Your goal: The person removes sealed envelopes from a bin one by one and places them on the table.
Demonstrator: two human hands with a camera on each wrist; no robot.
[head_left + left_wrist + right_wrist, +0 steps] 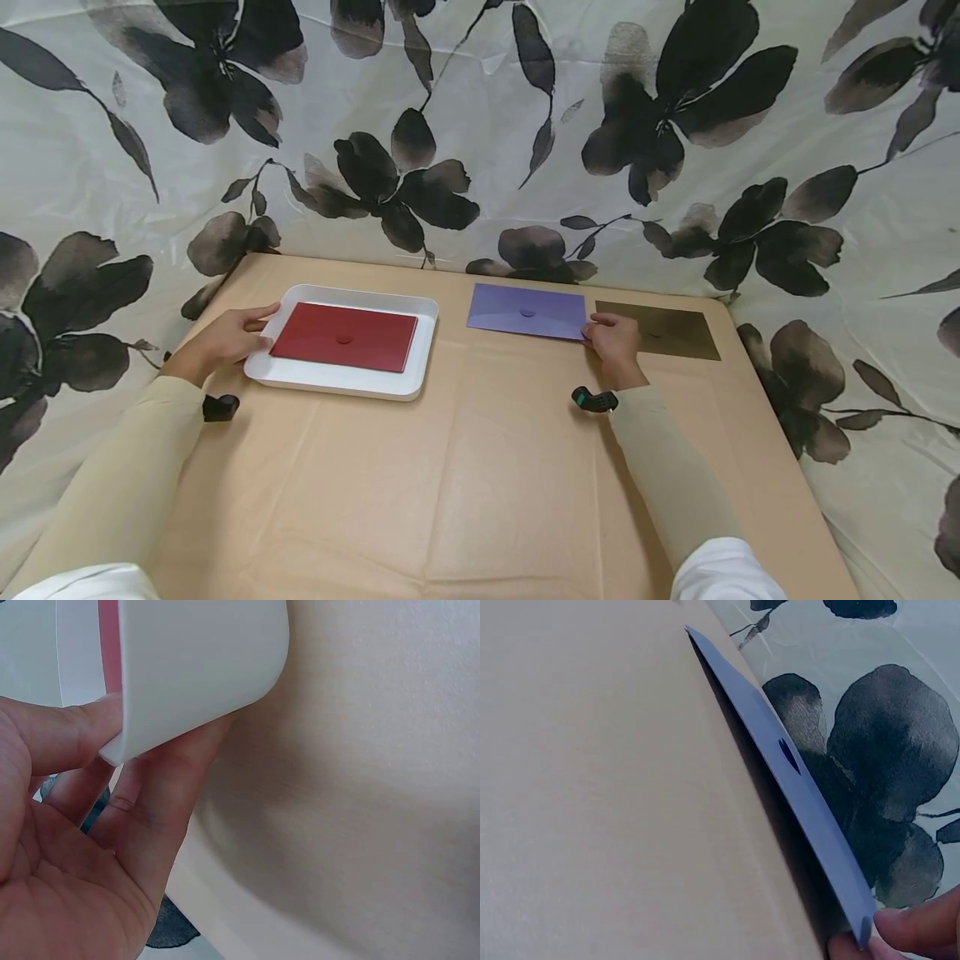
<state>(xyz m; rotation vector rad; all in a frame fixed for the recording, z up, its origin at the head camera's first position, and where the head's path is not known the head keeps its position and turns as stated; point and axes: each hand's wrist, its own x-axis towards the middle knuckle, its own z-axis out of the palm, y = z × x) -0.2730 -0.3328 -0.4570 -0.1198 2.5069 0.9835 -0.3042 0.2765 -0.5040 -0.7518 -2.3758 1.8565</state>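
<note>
My left hand (231,340) grips the left rim of a white tray (330,385), thumb over the edge and fingers beneath, as the left wrist view shows. Inside the tray lies a red envelope (345,337) with a small round flap closure. My right hand (613,337) pinches the near right corner of a purple envelope (525,310) between thumb and fingers. In the right wrist view the purple envelope (810,802) is tilted, with a dark shadow under its near edge. A brown-gold envelope (678,333) lies just right of that hand, partly hidden behind it.
All of this stands on a tan-covered table (450,467), the envelopes near its far edge. Behind and around the table hangs a white cloth (525,108) with dark flowers. A dark band (595,400) sits on the right wrist.
</note>
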